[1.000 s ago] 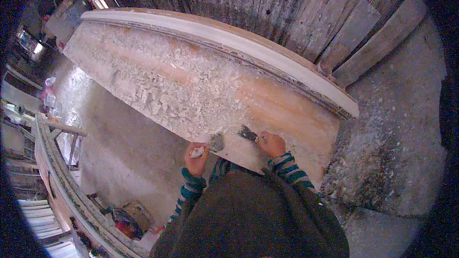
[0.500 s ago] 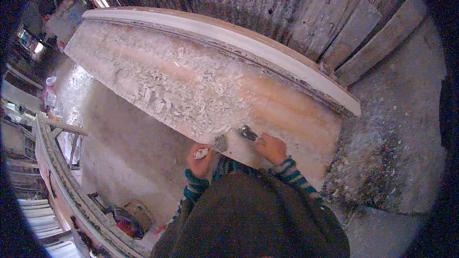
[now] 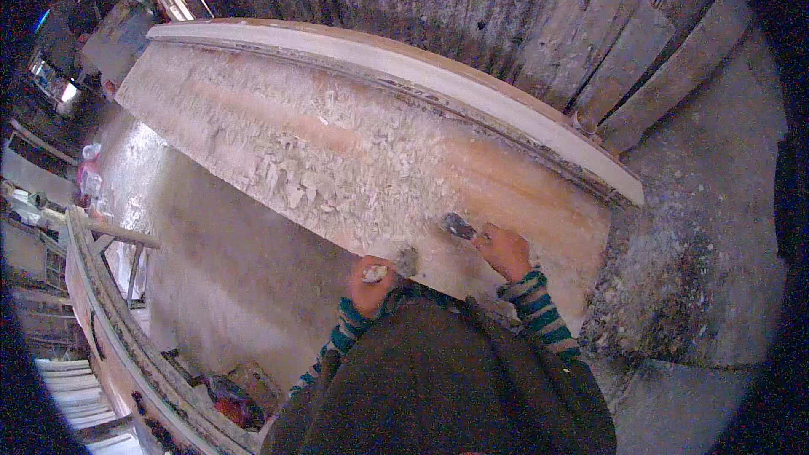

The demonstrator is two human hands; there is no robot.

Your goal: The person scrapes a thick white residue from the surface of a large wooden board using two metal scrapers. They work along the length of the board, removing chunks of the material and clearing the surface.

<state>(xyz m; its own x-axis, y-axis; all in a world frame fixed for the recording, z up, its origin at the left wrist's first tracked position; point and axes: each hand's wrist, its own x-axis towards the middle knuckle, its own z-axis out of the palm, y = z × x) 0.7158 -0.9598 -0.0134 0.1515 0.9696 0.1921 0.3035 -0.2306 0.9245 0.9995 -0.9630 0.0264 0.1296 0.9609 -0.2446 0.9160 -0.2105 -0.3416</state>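
Observation:
My left hand is closed round the whitish handle of a scraper at the near edge of a long board. The tool's flat grey end lies over the board's edge. Farther right, my right hand grips a putty knife, its dark blade pointing left toward the flakes and close to the board's surface. Pale flakes and crumbs cover much of the long board. Toward the right end, its orange-brown surface shows through white dust.
A pale raised rail runs along the board's far side. Behind it stand a corrugated wall and leaning planks. Debris lies on the floor at right. A second long panel stands at lower left, near a red round object.
Both hands have moved right along the board with their tools. The putty knife has gone a little farther from the near edge. The view has shifted slightly.

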